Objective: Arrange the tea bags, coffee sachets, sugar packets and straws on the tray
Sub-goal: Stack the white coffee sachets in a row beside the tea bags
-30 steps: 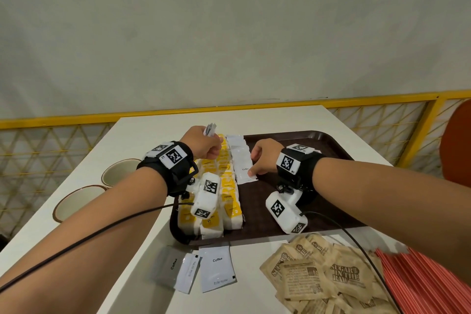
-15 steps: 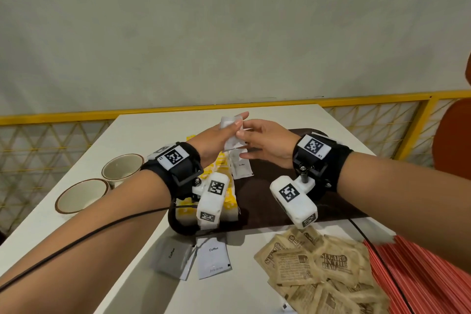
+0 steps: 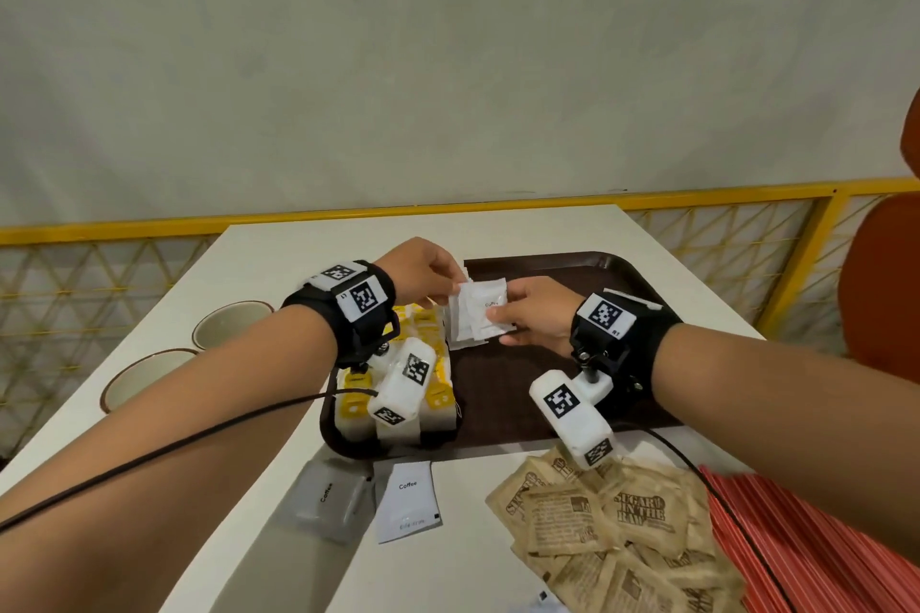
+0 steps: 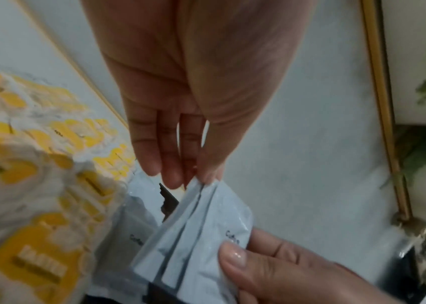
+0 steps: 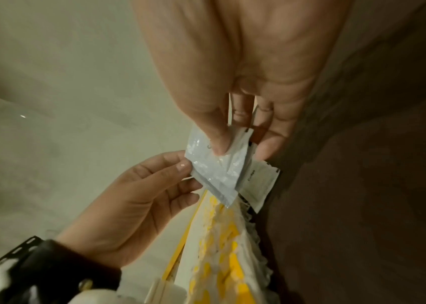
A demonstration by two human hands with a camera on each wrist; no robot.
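Note:
Both hands hold a small stack of white coffee sachets (image 3: 477, 311) just above the brown tray (image 3: 557, 264). My left hand (image 3: 438, 286) pinches the stack's far left corner (image 4: 206, 186). My right hand (image 3: 517, 321) pinches its near right side, thumb on top (image 5: 218, 144). More coffee sachets (image 5: 257, 186) lie on the tray below the stack. Yellow and white tea bags (image 3: 433, 383) fill the tray's left side in rows. Two coffee sachets (image 3: 408, 503) lie on the table in front of the tray. Brown sugar packets (image 3: 612, 528) and red straws (image 3: 816, 548) are at the lower right.
Two brown-rimmed cups (image 3: 229, 321) stand on the white table at the left. A yellow railing (image 3: 149, 229) runs behind the table. An orange chair (image 3: 881, 284) is at the right. The tray's right half (image 3: 522, 388) is bare.
The hands came together over the tray; the left hand brought its sachet to the right hand, and both now hold a fanned stack, lower and nearer the tray than half a second ago.

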